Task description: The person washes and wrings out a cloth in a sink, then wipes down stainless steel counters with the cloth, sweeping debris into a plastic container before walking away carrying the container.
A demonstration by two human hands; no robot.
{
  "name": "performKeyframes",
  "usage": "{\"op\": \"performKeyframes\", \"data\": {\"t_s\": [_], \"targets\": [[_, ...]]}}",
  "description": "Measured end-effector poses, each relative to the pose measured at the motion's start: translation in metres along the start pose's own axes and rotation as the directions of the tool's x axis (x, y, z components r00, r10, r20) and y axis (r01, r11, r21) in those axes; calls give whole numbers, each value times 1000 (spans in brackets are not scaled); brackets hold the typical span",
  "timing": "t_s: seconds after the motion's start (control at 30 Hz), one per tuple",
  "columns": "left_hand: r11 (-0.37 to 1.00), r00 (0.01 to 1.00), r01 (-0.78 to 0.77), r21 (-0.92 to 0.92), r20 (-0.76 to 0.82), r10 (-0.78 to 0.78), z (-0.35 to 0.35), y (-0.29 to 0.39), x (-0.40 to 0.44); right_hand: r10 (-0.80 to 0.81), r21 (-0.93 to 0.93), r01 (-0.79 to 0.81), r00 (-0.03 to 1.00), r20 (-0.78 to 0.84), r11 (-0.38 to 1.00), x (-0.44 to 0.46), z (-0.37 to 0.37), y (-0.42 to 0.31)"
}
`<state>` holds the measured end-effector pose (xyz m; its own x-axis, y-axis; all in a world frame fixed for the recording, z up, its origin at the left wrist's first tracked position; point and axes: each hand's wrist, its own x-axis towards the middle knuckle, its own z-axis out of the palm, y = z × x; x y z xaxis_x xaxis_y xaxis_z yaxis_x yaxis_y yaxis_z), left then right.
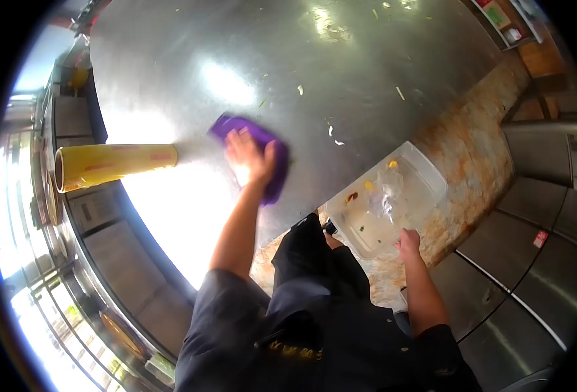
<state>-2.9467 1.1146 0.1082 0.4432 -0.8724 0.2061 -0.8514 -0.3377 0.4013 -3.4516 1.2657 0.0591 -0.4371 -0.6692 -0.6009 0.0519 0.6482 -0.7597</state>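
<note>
Our left hand (248, 158) lies spread on the cloth (276, 179) on the table (353, 72); even, flat pressure should serve us best. Our right hand (408, 244) curls at the tub (422, 196), beside the table's edge; we cannot tell if it pinches. Ahead is open room among scraps (300, 90); left, the roll (118, 163).

No readable text or signs
</note>
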Motion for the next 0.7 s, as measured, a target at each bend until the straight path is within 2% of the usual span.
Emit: {"op": "performKeyframes", "data": {"t_s": [0.07, 0.13, 0.17, 0.23, 0.3, 0.33, 0.37, 0.4, 0.47, 0.5, 0.53, 0.57, 0.6, 0.63, 0.67, 0.7], "targets": [[983, 984, -176, -61, -42, 173, -9, 68, -26, -13, 4, 13, 998, 63, 1000, -18, -9, 4], [924, 926, -370, -98, 41, 375, 5, 155, -62, -20, 40, 16, 996, 91, 999, -16, -14, -7], [864, 886, -434, -257, 51, 460, -23, 189, -99, -29, 79, 22, 996, 84, 997, -39, -13, -6], [611, 765, -534, -585, -25, 644, -52, 227, -174, -18, 114, 12, 998, 54, 993, -89, -26, -2], [414, 819, -370, -832, -82, 567, -105, 236, -237, 22, 106, -24, 1000, 22, 994, -161, -50, -4], [340, 880, -312, -887, -135, 455, -161, 221, -251, 46, 113, -42, 998, -32, 993, -199, -55, -9], [260, 926, -252, -932, -154, 344, -228, 189, -263, 30, 122, -27, 999, -23, 992, -249, -63, -6], [313, 936, -308, -899, -228, 268, -270, 151, -273, 18, 127, -17, 1000, -5, 992, -289, -74, 3], [512, 949, -312, -800, -288, 129, -373, 49, -281, -36, 80, 20, 978, 206, 997, -346, -110, 35], [616, 942, -300, -728, -329, 69, -422, -16, -274, -9, 72, 0, 992, 125, 997, -398, -102, 34], [720, 963, -182, -670, -270, -9, -471, -85, -262, 17, 67, -20, 999, 40, 998, -445, -95, 33], [699, 895, -283, -657, -442, -53, -471, -152, -217, -2, 96, -2, 999, 44, 995, -475, -82, 4], [802, 876, -181, -569, -465, -131, -498, -207, -166, -1, 122, -5, 999, 46, 993, -506, -67, -26], [894, 903, 73, -443, -352, -248, -526, -264, -140, 1, 128, -9, 998, 61, 992, -543, -55, -31], [922, 903, 277, -271, -254, -346, -537, -317, -108, 7, 129, -14, 998, 57, 992, -578, -43, -34], [891, 875, 449, -60, -174, -452, -540, -353, -79, 16, 127, -23, 998, 54, 992, -609, -28, -36]]}}
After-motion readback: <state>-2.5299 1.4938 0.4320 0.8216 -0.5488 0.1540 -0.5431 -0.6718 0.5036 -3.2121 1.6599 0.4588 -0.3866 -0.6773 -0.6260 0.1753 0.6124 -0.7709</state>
